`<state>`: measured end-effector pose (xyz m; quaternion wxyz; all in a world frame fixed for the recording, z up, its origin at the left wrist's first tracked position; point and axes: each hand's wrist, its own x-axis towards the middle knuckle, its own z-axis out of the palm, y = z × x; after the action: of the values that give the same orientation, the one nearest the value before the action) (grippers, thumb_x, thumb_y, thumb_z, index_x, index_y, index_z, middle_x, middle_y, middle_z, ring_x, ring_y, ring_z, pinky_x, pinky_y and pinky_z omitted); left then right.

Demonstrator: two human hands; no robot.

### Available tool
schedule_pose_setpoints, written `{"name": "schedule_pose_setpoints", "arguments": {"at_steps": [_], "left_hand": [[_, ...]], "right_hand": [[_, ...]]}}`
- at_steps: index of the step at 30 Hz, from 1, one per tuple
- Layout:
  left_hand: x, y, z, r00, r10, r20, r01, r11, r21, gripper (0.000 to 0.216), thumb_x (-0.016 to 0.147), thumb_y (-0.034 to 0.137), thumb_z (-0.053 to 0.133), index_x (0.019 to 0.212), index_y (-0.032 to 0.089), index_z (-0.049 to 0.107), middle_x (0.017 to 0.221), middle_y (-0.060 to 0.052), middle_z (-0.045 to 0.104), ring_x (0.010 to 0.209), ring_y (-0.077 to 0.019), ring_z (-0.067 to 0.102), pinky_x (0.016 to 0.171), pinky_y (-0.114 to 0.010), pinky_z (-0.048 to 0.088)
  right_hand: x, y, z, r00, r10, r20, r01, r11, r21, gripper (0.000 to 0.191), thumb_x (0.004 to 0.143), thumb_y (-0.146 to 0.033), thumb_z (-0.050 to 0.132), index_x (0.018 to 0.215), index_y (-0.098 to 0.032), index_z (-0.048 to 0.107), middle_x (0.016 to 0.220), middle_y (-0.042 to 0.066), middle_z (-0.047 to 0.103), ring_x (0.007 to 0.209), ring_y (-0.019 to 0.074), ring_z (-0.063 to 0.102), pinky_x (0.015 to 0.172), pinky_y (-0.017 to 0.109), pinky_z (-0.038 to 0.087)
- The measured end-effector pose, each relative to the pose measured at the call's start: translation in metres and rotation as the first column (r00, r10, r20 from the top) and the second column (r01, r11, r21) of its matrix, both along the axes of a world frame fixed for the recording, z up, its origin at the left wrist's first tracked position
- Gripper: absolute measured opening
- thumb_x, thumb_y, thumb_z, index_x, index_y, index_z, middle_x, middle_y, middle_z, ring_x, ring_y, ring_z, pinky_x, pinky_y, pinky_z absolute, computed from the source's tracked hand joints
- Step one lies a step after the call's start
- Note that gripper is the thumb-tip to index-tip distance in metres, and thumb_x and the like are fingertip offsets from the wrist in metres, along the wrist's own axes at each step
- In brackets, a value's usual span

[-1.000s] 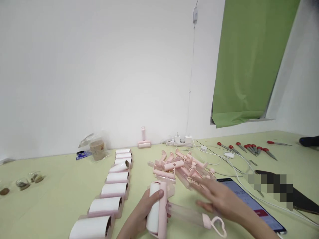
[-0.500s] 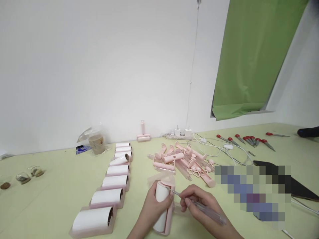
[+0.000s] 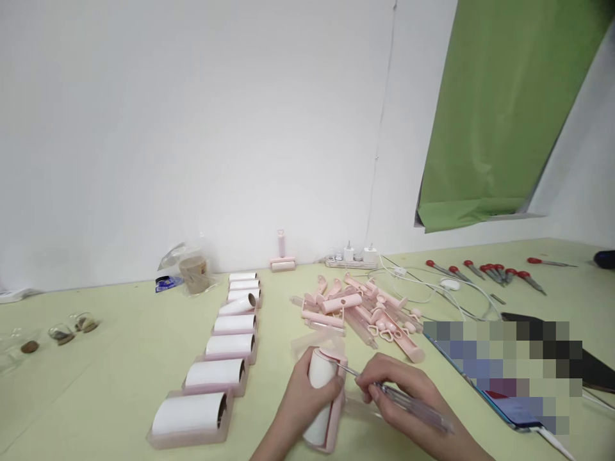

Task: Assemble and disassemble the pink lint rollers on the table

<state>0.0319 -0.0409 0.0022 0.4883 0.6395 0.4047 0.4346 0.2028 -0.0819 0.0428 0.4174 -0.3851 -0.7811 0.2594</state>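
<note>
My left hand (image 3: 303, 397) is wrapped round a lint roller (image 3: 317, 430), a white paper roll in a pink plastic holder, propped up from the table. Its thumb presses across the roll's front. In my right hand (image 3: 408, 381) is a slim screwdriver (image 3: 425, 413) with a clear handle, gripped like a pen. The metal tip meets the upper right of the roller, by the pink end piece; the exact contact point is too small to tell. Behind my hands lies a pile of pink plastic parts (image 3: 341, 303), with handles, holders and heart-shaped loops among them.
A row of white rolls in pink trays (image 3: 192, 413) runs along the left. An assembled roller (image 3: 282, 263) leans at the wall beside a power strip (image 3: 353, 262). Red-ended tools (image 3: 492, 272), cables and a phone (image 3: 509, 410) are rightward; a bagged tape roll (image 3: 195, 274) stands back left.
The whole view has shifted slightly, so things appear farther right. Both hands keep their grip, and the screwdriver tip stays at the roller's upper end.
</note>
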Motion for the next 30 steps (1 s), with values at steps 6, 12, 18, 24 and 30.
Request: {"name": "schedule_pose_setpoints", "arguments": {"at_steps": [6,12,18,24,30], "left_hand": [[-0.001,-0.001,-0.002,0.999,-0.036,0.020,0.036,0.999,-0.020,0.022,0.069,0.027,0.057,0.086,0.015,0.053,0.081,-0.002,0.060,0.077,-0.0178,0.053,0.070,-0.026,0.043],[0.002,-0.002,-0.004,1.000,-0.004,0.001,0.004,0.999,-0.053,0.021,0.067,0.027,0.058,0.082,0.014,0.054,0.077,-0.002,0.059,0.072,-0.0174,0.053,0.067,-0.026,0.042],[0.020,0.000,-0.004,0.997,0.069,-0.036,-0.069,0.998,0.005,0.020,0.066,0.026,0.057,0.081,0.017,0.047,0.071,0.001,0.056,0.067,-0.0151,0.052,0.061,-0.023,0.042],[0.032,0.003,0.017,0.952,0.213,-0.218,-0.187,0.973,0.135,0.025,0.069,0.031,0.054,0.089,0.022,0.042,0.076,0.002,0.059,0.068,-0.0158,0.055,0.062,-0.024,0.041],[0.003,0.014,0.038,0.744,0.356,-0.565,-0.219,0.929,0.298,0.032,0.070,0.042,0.051,0.096,0.025,0.044,0.078,0.001,0.063,0.070,-0.0201,0.060,0.055,-0.023,0.037]], "right_hand": [[-0.004,0.002,-0.010,0.998,0.043,0.040,-0.039,0.994,-0.106,0.018,0.086,-0.026,0.037,0.095,-0.023,0.053,0.087,0.003,0.057,0.082,0.0153,0.055,0.074,0.025,0.044],[0.002,0.014,-0.042,0.987,0.040,0.156,-0.045,0.999,0.024,0.028,0.088,-0.026,0.032,0.110,-0.025,0.049,0.079,0.002,0.059,0.070,0.0118,0.057,0.066,0.020,0.045],[0.006,0.021,-0.059,0.967,-0.089,0.241,-0.021,0.908,0.419,0.028,0.085,-0.015,0.029,0.097,-0.019,0.053,0.067,0.002,0.056,0.057,0.0112,0.053,0.052,0.018,0.043],[0.025,0.033,-0.057,0.886,-0.266,0.380,0.021,0.841,0.541,0.028,0.085,-0.014,0.027,0.079,-0.017,0.054,0.063,0.005,0.053,0.053,0.0137,0.051,0.043,0.020,0.038],[0.032,0.042,-0.034,0.932,-0.279,0.231,0.224,0.945,0.236,0.022,0.086,-0.027,0.033,0.093,-0.022,0.053,0.063,0.002,0.060,0.056,0.0150,0.056,0.052,0.024,0.041]]}}
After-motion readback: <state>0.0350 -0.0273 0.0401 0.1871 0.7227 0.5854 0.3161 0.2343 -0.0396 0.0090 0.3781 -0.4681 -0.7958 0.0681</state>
